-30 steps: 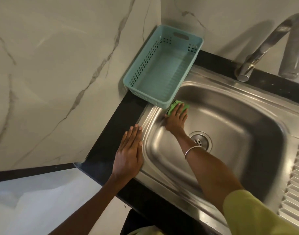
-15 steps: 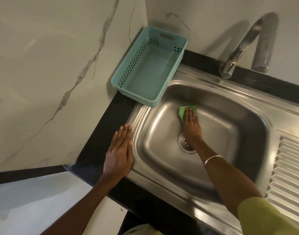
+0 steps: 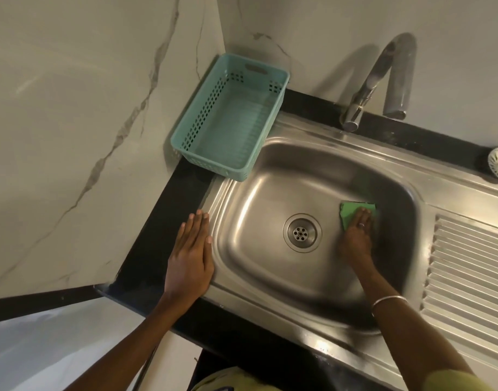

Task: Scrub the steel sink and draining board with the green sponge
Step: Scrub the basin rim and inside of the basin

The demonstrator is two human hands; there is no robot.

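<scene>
Head view: right hand [image 3: 356, 235] lies flat, fingers extended, pressing the green sponge [image 3: 352, 213] against the floor of the steel sink [image 3: 259, 221], right of the drain [image 3: 302, 232], near the basin's right wall; left hand [image 3: 190, 258] flat and holding nothing, palm on the black counter [image 3: 157, 249], fingertips at the sink's left rim; draining board [image 3: 467, 275] right of basin; teal basket [image 3: 230, 117] at back-left corner; tap [image 3: 380, 80] behind.
</scene>
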